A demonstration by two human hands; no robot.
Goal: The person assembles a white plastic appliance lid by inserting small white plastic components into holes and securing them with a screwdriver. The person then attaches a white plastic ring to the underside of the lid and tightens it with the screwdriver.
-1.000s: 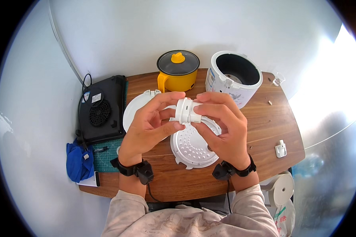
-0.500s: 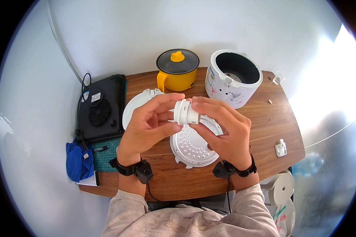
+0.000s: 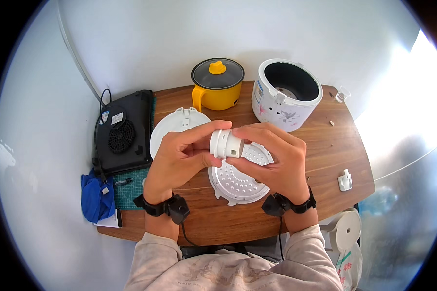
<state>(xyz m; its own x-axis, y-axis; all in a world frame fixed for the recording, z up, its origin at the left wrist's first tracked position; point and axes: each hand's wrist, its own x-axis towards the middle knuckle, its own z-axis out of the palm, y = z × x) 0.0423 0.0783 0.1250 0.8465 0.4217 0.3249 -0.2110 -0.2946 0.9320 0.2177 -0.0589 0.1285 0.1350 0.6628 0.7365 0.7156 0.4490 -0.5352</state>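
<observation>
Between my two hands is a stepped white plastic cylinder (image 3: 226, 143), held above the table. It has a wider ringed section on the left and a narrower one on the right, with a small square opening in its side. My left hand (image 3: 175, 157) pinches the wider end between thumb and fingers. On the narrower end, the thumb and fingertips of my right hand (image 3: 281, 155) are closed. Below them lies a round white inner lid plate (image 3: 238, 183) covered with small bumps, partly hidden by my right hand. A smooth white lid (image 3: 167, 126) lies partly behind my left hand.
At the back stand a yellow pot (image 3: 221, 99) with a dark lid and an open white rice cooker body (image 3: 287, 114). A black appliance (image 3: 136, 121) and blue cloth (image 3: 97, 196) are at left. A small white plastic piece (image 3: 345, 181) lies right, a clear cup (image 3: 342, 94) far right.
The white cylinder has been turned between my fingers, so its square side opening now shows. Both hands have shifted slightly, and more of the smooth lid is visible.
</observation>
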